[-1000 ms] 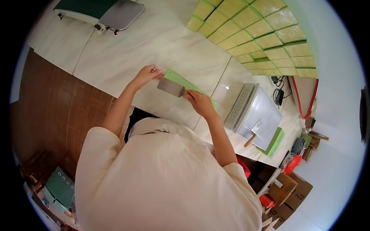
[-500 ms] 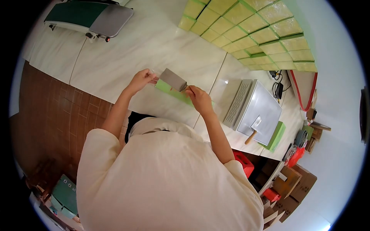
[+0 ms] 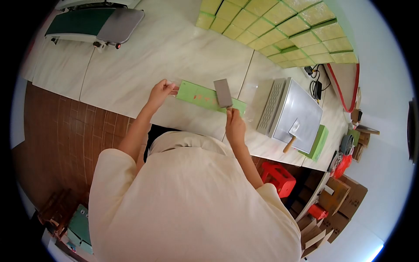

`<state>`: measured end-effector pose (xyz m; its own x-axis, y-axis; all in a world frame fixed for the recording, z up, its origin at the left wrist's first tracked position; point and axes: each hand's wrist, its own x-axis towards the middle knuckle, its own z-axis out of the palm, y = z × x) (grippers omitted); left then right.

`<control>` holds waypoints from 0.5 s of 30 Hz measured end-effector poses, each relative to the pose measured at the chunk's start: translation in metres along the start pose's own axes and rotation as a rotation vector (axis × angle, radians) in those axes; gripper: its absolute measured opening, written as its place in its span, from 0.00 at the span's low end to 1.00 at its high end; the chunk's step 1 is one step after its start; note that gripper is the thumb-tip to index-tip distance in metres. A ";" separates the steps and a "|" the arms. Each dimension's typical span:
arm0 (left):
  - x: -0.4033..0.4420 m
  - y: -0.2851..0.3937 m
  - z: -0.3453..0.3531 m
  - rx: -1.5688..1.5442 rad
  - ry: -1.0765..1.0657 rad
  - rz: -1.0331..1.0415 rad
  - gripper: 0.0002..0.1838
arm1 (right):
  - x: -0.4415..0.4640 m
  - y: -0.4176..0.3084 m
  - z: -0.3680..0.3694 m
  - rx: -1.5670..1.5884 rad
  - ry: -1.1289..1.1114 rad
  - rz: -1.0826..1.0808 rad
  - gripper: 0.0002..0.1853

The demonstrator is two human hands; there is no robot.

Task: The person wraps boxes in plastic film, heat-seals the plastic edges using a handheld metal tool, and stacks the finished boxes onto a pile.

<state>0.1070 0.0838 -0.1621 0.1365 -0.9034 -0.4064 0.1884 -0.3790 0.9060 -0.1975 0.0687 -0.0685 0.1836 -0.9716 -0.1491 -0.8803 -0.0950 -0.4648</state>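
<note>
A long green box or packet (image 3: 198, 94) with small reddish marks lies on the marbled worktop, clear film sticking out past both ends. My left hand (image 3: 161, 92), fingers pinched, holds the clear film (image 3: 175, 87) at the box's left end. My right hand (image 3: 235, 126) is closed round the handle of a flat trowel (image 3: 223, 92) with a grey-brown rectangular blade. Its blade stands over the right part of the box; whether it touches cannot be seen. My fingers hide most of the handle.
Right of my hands sits a metal hotplate (image 3: 301, 111), with another wooden-handled trowel (image 3: 291, 137) on top. Yellow-green packets (image 3: 279, 26) are stacked behind. A green-and-grey machine (image 3: 94, 24) stands far left. Below the worktop is a red stool (image 3: 279, 177).
My right hand has moved right and turned the trowel, so its blade points away from me and more of the green box shows. My left hand stays at the film.
</note>
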 end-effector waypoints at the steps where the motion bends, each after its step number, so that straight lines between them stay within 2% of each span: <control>1: -0.003 -0.003 0.002 0.001 -0.003 -0.006 0.11 | -0.012 -0.005 0.001 0.000 -0.003 0.006 0.13; 3: -0.008 -0.008 0.007 -0.021 0.037 -0.012 0.11 | -0.035 -0.017 0.008 0.054 -0.092 -0.065 0.12; 6: -0.015 -0.013 0.011 -0.026 0.066 -0.011 0.11 | -0.053 -0.028 0.029 0.036 -0.114 -0.137 0.10; 15: -0.021 0.004 0.009 -0.045 -0.005 -0.053 0.13 | -0.032 -0.062 0.055 -0.012 -0.129 -0.085 0.11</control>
<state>0.0960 0.0992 -0.1495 0.1206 -0.8835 -0.4526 0.2392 -0.4167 0.8770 -0.1243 0.1177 -0.0831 0.3116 -0.9240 -0.2215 -0.8644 -0.1789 -0.4698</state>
